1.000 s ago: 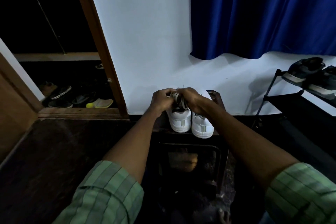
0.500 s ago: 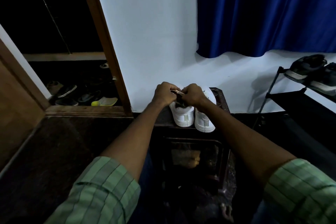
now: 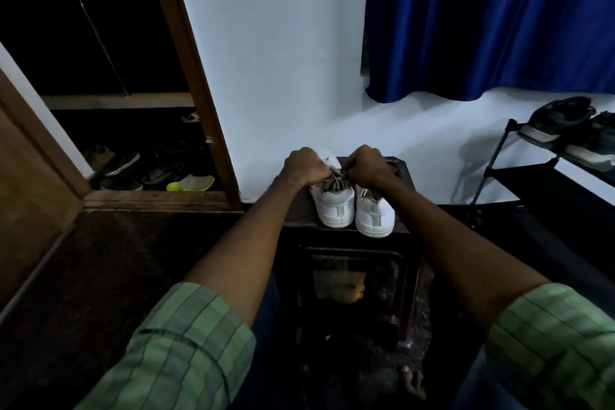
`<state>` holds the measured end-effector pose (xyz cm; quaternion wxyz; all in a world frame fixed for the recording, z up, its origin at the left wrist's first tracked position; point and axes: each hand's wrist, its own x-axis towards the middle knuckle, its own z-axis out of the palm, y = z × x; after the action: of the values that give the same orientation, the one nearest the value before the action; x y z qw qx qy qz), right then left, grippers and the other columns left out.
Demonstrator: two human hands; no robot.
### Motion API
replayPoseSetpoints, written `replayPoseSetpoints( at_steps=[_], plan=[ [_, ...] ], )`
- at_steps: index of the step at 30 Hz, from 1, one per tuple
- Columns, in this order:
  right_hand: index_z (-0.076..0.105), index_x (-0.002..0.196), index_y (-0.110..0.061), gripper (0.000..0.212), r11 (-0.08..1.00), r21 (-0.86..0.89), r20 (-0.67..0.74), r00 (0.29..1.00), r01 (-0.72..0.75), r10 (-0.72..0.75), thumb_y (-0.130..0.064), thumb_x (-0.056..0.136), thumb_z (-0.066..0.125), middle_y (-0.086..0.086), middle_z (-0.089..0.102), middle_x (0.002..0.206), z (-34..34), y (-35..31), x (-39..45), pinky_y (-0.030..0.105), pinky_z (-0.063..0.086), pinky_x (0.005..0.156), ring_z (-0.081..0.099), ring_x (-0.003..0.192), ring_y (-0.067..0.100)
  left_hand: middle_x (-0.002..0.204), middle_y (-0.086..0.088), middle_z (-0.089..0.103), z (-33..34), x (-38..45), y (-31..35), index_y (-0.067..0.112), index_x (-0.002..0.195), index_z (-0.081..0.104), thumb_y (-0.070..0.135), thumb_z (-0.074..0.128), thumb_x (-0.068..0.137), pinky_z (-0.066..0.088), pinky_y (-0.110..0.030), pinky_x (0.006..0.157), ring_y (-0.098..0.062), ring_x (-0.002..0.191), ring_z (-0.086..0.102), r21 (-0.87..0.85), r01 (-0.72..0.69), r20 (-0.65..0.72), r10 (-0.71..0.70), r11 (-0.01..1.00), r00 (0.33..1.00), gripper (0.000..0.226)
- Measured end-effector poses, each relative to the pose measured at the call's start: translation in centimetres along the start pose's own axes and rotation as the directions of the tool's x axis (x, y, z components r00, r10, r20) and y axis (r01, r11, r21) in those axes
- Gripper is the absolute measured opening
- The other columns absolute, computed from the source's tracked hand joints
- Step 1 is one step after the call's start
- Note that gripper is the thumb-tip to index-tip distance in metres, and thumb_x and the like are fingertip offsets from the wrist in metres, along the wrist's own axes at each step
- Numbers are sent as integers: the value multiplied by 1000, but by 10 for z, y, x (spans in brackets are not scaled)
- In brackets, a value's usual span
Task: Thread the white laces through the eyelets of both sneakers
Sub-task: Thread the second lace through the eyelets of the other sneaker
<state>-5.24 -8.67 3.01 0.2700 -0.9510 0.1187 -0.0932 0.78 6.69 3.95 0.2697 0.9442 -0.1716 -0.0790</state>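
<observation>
Two white sneakers stand side by side on a small dark table (image 3: 404, 173) against the white wall, heels toward me. Over the left sneaker (image 3: 334, 210) both my hands work. My left hand (image 3: 304, 167) is curled at the sneaker's left side and my right hand (image 3: 364, 166) is curled at its right side. Between them runs the white lace (image 3: 336, 180), crossing over the tongue; each hand pinches an end of it. The right sneaker (image 3: 374, 216) stands untouched, partly under my right wrist. The fingertips and eyelets are hidden.
A black shoe rack (image 3: 532, 173) with dark shoes (image 3: 559, 120) stands at the right. A blue curtain (image 3: 482, 17) hangs above. At the left, an open wooden doorway (image 3: 196, 76) shows several shoes (image 3: 123, 163) on a dark floor.
My hands have moved slightly apart over the left sneaker, showing the crossed lace between them. The camera has shifted, so the sneakers sit a little higher in view.
</observation>
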Motion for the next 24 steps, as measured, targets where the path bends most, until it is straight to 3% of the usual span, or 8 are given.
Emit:
replayPoseSetpoints(
  at_steps=[3,6,10,13,16,20,24],
  plan=[
    [85,86,-12,19,999,48,-3,1000,11,-11,1,76,75,10,79,86,5,1,-3,35,59,80,73,87,24,75,-4,75,5,9,-8,13,76,77,22,70,73,63,-46,90,-23,76,74,-99,-98,117,109,990,987,12],
    [85,85,-15,19,1000,15,45,999,14,-15,-2,77,74,11,78,84,11,1,-5,36,58,77,72,87,28,88,0,81,13,19,-18,20,93,84,22,75,71,61,-42,95,-20,90,78,-129,-108,172,130,986,976,23],
    [82,76,-13,8,999,-48,-111,994,-14,9,-8,73,77,12,75,77,21,-3,-6,33,53,67,70,80,32,87,9,80,17,-4,-15,34,87,85,13,81,72,62,-30,78,-16,82,73,-85,-85,-98,76,993,992,26],
    [70,78,-8,8,997,-44,-179,983,-58,49,-13,75,76,14,71,83,26,-1,-4,30,39,65,66,82,32,106,6,78,26,-11,-17,31,96,82,17,81,75,57,-28,80,-21,99,72,-145,-22,-274,-18,989,961,25],
    [69,81,-4,20,992,4,-143,982,-124,123,-21,76,78,15,70,84,29,2,1,30,39,66,66,85,32,123,-3,71,33,-10,-19,23,116,74,21,83,74,53,-30,89,-27,114,68,-184,35,-263,-84,982,961,42],
    [79,77,-10,6,994,41,-116,988,-97,101,-13,72,79,13,74,78,32,-1,1,28,42,63,70,82,31,118,-6,73,41,-9,-12,18,112,76,23,75,82,51,-28,84,-29,111,68,-180,3,-297,-58,984,953,30],
    [84,84,-16,19,997,68,-90,996,-21,27,-3,73,74,12,78,84,35,-2,0,32,54,69,71,85,29,107,-2,76,43,-11,-15,21,106,78,26,72,83,43,-24,73,-25,99,69,-261,17,-297,-97,965,950,25]
  ],
)
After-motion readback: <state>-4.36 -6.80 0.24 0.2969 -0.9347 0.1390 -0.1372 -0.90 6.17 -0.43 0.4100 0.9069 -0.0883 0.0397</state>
